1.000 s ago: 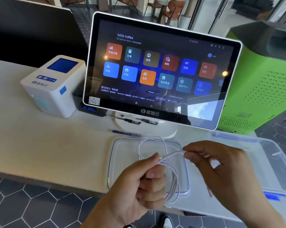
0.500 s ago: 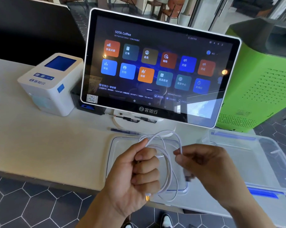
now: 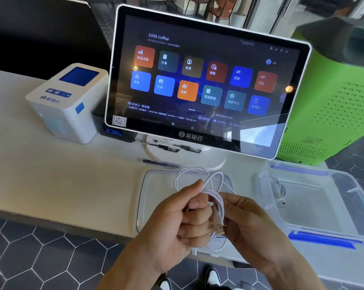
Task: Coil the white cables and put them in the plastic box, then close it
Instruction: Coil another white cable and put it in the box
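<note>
A white cable (image 3: 216,185) is looped into a coil in front of me, above the table's near edge. My left hand (image 3: 183,222) grips the coil in a fist, thumb on top. My right hand (image 3: 250,222) pinches the cable's plug end against the right side of the coil. Under the hands lies the clear plastic lid (image 3: 153,191), flat on the table. The clear plastic box (image 3: 342,206) with blue latches stands open at the right, and a second white cable (image 3: 280,190) lies coiled inside it near its left wall.
A large touchscreen terminal (image 3: 197,84) stands behind the lid, with a white receipt printer (image 3: 68,101) to its left and a green machine (image 3: 335,97) to its right. A blue pen (image 3: 160,163) lies by the terminal's base. Dark hexagon floor tiles show below the table's edge.
The loose length between my hands has been wound into the coil. My right hand has come in from the right to the coil with the plug end.
</note>
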